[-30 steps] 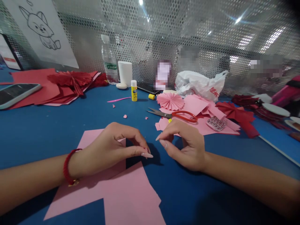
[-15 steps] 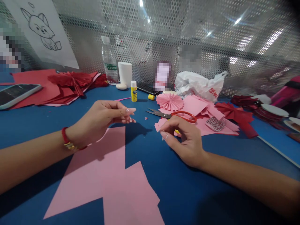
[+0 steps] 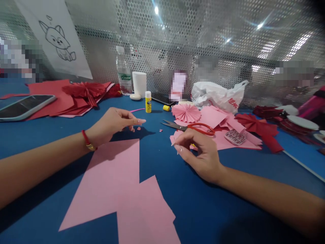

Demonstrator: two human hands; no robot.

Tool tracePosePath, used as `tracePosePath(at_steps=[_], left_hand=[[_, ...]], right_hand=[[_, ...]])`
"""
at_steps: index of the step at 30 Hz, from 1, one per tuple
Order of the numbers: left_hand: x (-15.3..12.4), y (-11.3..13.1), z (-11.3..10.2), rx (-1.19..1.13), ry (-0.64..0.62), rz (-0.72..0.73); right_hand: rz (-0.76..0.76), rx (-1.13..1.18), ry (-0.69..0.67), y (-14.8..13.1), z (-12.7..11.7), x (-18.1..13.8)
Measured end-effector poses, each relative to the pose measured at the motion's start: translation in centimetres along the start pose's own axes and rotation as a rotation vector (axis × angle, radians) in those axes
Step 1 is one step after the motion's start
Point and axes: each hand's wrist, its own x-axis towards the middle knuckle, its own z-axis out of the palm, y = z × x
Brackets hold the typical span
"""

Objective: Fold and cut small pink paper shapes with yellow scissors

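Note:
My left hand (image 3: 115, 122), with a red cord bracelet (image 3: 87, 140), hovers above the table, thumb and fingers drawn together and nothing visible between them. A tiny pink paper scrap (image 3: 138, 128) is just below its fingertips, and another scrap (image 3: 160, 130) lies to the right. My right hand (image 3: 199, 154) is closed in a pinch; whatever its fingertips may hold is too small to make out. Orange-handled scissors (image 3: 177, 126) lie just beyond it, blades slightly apart. Pink paper sheets (image 3: 109, 176) lie flat in front, one with a ragged edge.
A glue stick (image 3: 148, 103) stands uncapped near its yellow cap (image 3: 166, 108). Behind are a water bottle (image 3: 124, 73), a white cup (image 3: 139, 84) and a plastic bag (image 3: 215, 95). A pink paper rosette (image 3: 186, 113) and scraps sit right; red paper (image 3: 50, 98) and a phone (image 3: 27, 106) left.
The view has shifted slightly. A small pink scrap now shows below my left fingertips, which sit a little farther left over the table. My right hand keeps its pinch.

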Motion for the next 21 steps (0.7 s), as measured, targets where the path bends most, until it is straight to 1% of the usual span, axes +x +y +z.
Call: tracePosePath(at_steps=[2, 5, 7, 10, 13, 16, 18, 21], left_hand=[[0.1, 0.0, -0.2, 0.075, -0.053, -0.021], [0.2, 0.0, -0.3, 0.136, -0.068, -0.041], [0.2, 0.0, -0.3, 0.159, -0.045, -0.056], [0.3, -0.4, -0.2, 0.182, 0.038, -0.057], [0.7, -1.1, -0.3, 0.205, 0.124, -0.024], [1.3, -1.8, -0.5, 0.264, 0.171, 0.044], [1.5, -2.1, -0.6, 0.331, 0.194, 0.136], [1.3, -2.4, -0.3, 0.471, 0.184, 0.317]], right_hand=[[0.016, 0.005, -0.008, 0.0, 0.0, 0.0], [0.040, 0.027, -0.006, 0.0, 0.1, 0.1], [0.055, 0.041, -0.012, -0.1, 0.1, 0.1], [0.044, 0.050, -0.056, -0.3, 0.0, 0.0], [-0.032, 0.052, -0.194, -0.6, 0.0, 0.0], [-0.130, 0.029, -0.413, -0.9, 0.2, 0.1], [-0.166, -0.008, -0.540, -1.1, 0.5, 0.0], [-0.119, -0.064, -0.655, -1.4, 0.9, -0.3]])
